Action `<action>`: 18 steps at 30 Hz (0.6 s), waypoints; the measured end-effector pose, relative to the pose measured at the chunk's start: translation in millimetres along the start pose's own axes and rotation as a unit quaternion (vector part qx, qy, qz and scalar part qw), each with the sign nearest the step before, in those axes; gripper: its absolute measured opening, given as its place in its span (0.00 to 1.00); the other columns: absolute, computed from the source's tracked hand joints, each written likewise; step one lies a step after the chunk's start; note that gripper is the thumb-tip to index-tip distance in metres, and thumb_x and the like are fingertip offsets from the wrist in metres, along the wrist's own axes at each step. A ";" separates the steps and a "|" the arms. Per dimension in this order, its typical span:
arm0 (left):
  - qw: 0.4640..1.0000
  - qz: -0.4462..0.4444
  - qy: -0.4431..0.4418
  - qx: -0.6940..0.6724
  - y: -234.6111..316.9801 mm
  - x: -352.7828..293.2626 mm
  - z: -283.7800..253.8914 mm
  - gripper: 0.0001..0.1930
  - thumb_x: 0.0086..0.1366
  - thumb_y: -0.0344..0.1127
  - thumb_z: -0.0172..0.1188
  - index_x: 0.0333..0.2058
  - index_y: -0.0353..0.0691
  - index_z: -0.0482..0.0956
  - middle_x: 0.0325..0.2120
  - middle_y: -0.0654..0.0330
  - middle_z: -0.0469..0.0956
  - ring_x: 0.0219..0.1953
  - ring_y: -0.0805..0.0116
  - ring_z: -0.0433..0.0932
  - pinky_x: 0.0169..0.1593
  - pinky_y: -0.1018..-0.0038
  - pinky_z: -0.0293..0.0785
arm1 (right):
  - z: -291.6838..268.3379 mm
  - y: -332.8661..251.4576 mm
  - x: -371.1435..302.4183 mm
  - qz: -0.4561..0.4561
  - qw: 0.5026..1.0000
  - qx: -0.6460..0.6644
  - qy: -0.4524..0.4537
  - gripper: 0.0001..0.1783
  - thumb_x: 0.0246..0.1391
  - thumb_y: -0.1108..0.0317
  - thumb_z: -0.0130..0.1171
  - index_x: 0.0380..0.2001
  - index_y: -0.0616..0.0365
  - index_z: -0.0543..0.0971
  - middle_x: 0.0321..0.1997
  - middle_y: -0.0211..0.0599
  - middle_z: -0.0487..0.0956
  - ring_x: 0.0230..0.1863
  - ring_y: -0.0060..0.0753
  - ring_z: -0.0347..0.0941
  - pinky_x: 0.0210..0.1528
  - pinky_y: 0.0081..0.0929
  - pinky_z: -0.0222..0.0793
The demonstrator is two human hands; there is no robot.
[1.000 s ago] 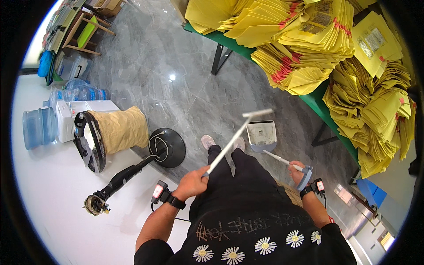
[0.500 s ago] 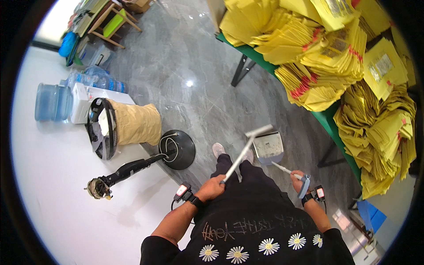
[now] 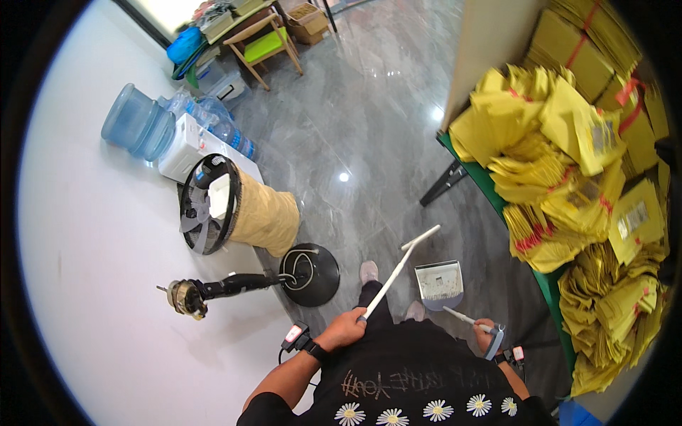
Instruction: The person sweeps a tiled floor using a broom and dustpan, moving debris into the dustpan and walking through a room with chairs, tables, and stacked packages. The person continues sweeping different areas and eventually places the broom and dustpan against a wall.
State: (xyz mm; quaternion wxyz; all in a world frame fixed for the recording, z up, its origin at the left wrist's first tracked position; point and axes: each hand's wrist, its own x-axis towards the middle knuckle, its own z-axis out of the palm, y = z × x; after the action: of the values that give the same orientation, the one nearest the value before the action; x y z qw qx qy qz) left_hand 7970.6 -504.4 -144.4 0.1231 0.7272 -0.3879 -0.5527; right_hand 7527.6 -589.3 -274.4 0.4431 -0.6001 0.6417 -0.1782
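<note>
My left hand (image 3: 344, 329) is closed around the grey end of a broom (image 3: 389, 285) with a long white handle. The broom's narrow white head (image 3: 421, 238) is at the floor, ahead of the dustpan and apart from it. My right hand (image 3: 489, 337) grips the upper end of a long-handled dustpan (image 3: 439, 281), by its white-and-grey handle (image 3: 465, 317). The pan is white with a grey back and a row of comb teeth, and small dark specks show inside it. It sits in front of my shoes, to the right.
Bundled yellow envelopes (image 3: 547, 163) fill a green-topped table (image 3: 490, 184) on the right. At left stand a pedestal fan's round black base (image 3: 310, 275), a tan bin (image 3: 266, 216) with a fan cage on top and a water dispenser (image 3: 190, 150). A wooden chair (image 3: 264, 46) stands farther off.
My view has swung, so the room appears shifted down and right. The broom head has moved off the dustpan's far left edge. My left foot is now farther forward than the right.
</note>
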 end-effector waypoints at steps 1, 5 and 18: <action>1.000 -0.008 0.007 -0.006 -4.9 7.7 -16.1 0.24 0.63 0.37 0.49 0.57 0.36 0.70 0.48 0.38 0.77 0.53 0.43 0.75 0.57 0.60 0.69 | 11.3 -14.9 9.0 -0.020 1.000 0.019 -0.007 0.05 0.49 0.70 0.63 0.30 0.58 0.81 0.22 0.36 0.77 0.24 0.29 0.73 0.29 0.29 0.70; 0.997 -0.034 0.060 -0.039 -19.4 35.7 -89.3 0.25 0.63 0.38 0.49 0.57 0.33 0.70 0.47 0.37 0.77 0.53 0.42 0.74 0.57 0.61 0.69 | 57.8 -101.0 50.8 0.031 0.997 0.054 -0.048 0.06 0.51 0.70 0.62 0.34 0.58 0.80 0.23 0.31 0.76 0.25 0.25 0.72 0.30 0.26 0.69; 0.965 -0.097 0.099 -0.223 -0.9 140.2 -315.2 0.23 0.65 0.34 0.49 0.58 0.37 0.68 0.19 0.61 0.73 0.13 0.73 0.68 0.17 0.73 0.64 | 204.5 -344.3 232.9 -0.047 0.993 0.089 -0.061 0.05 0.53 0.73 0.62 0.34 0.59 0.80 0.25 0.31 0.76 0.28 0.21 0.72 0.31 0.23 0.68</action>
State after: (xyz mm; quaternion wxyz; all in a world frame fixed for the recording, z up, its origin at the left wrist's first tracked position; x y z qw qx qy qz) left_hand 8266.8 -680.7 -131.2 0.2658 0.7664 -0.1687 -0.5599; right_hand 7924.7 -818.0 -206.4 0.5241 -0.5978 0.5659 -0.2185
